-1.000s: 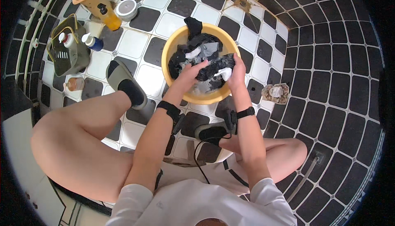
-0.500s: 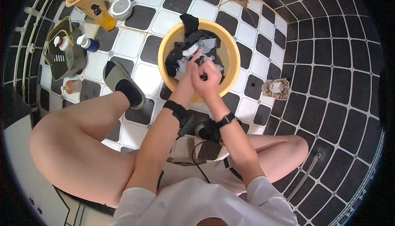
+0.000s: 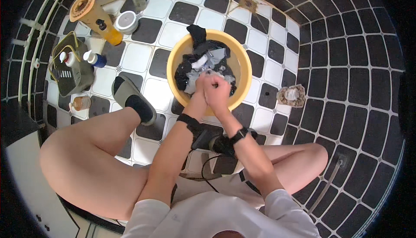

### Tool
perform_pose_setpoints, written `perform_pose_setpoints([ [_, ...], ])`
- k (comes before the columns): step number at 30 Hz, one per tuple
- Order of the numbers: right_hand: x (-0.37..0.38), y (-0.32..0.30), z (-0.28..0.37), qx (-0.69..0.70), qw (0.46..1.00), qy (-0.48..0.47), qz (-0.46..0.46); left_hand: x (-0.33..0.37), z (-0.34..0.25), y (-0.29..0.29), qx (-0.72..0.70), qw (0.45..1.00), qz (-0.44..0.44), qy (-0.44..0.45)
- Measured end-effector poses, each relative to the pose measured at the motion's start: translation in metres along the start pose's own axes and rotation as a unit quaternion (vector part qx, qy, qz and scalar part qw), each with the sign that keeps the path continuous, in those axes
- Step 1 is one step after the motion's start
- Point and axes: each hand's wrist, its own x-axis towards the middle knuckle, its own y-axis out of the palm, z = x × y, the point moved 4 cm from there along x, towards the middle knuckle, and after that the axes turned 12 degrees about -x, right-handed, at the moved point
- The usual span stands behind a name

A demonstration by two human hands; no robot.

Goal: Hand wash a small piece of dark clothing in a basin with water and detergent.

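Observation:
A round yellow basin (image 3: pixel 245 72) stands on the tiled floor in front of me. In it lie wet black, grey and white clothes (image 3: pixel 215 57), sock-sized as far as they show, and a black sock (image 3: pixel 197 34) drapes over the far rim. Over the near part of the basin my left hand (image 3: pixel 201 85) and my right hand (image 3: pixel 217 91) are pressed together, both closed. A bit of dark cloth shows in the curl of the right fist; most of it is hidden by the fingers.
To the left are a grey-green basket (image 3: pixel 73 75), a blue pump bottle (image 3: pixel 96 59), an amber bottle (image 3: pixel 81 103), a yellow pump bottle (image 3: pixel 110 33) and a white tub (image 3: pixel 127 22). A floor drain (image 3: pixel 248 4) lies beyond the basin, a crumpled plastic-lined container (image 3: pixel 291 96) by the right wall.
My hands have drawn slightly nearer to me and tightened together, with less dark cloth showing between them. The whole view has shifted a little.

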Motion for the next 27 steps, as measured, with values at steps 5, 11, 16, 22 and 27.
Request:
perform_pose_setpoints([
  [5, 0.021, 0.013, -0.054, 0.065, 0.95, 0.275, 0.13, -0.006, -0.015, 0.031, -0.559, 0.745, -0.197, -0.306],
  [11, 0.027, 0.016, -0.054, 0.02, 0.947, 0.289, 0.139, 0.007, 0.007, 0.036, -0.58, 0.757, -0.117, -0.277],
  [16, -0.03, 0.032, 0.039, 0.061, 0.993, 0.071, 0.065, 0.025, 0.095, -0.024, -0.345, 0.899, -0.143, -0.229],
  [22, 0.038, 0.014, -0.158, -0.041, 0.952, 0.257, 0.16, -0.02, -0.044, 0.035, -0.61, 0.728, -0.048, -0.308],
  [27, 0.065, -0.025, -0.061, 0.155, 0.924, 0.341, 0.07, -0.031, -0.022, -0.012, -0.595, 0.754, -0.095, -0.261],
])
